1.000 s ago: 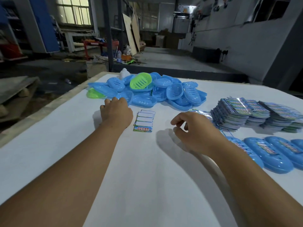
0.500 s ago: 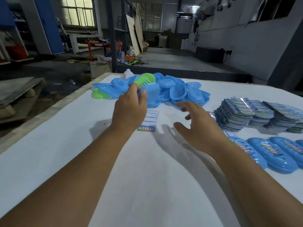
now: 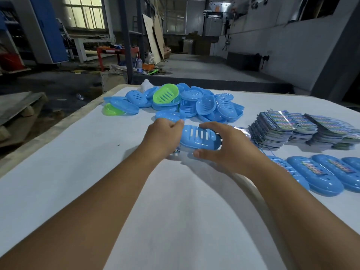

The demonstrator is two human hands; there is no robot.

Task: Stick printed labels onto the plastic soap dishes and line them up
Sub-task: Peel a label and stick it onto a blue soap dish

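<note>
A blue slotted soap dish (image 3: pixel 198 137) hangs just above the white table (image 3: pixel 78 162) at its middle. My left hand (image 3: pixel 162 136) grips its left end. My right hand (image 3: pixel 226 147) curls round its right end, thumb below and fingers over the far edge. Behind them lies a pile of blue soap dishes (image 3: pixel 206 106) with a green one (image 3: pixel 165 93) on top. A row of labelled blue dishes (image 3: pixel 319 174) lies at the right. The small label sheet (image 3: pixel 176 151) shows only a corner under my left hand.
Stacks of printed labels (image 3: pixel 288 129) stand at the right, behind the labelled row. A second green dish (image 3: pixel 112 111) lies at the pile's left end. The table's left edge (image 3: pixel 48 131) drops to the workshop floor.
My left hand pulled a blue dish out of the pile and brought it back toward me. My right hand moved in and took hold of its other end.
</note>
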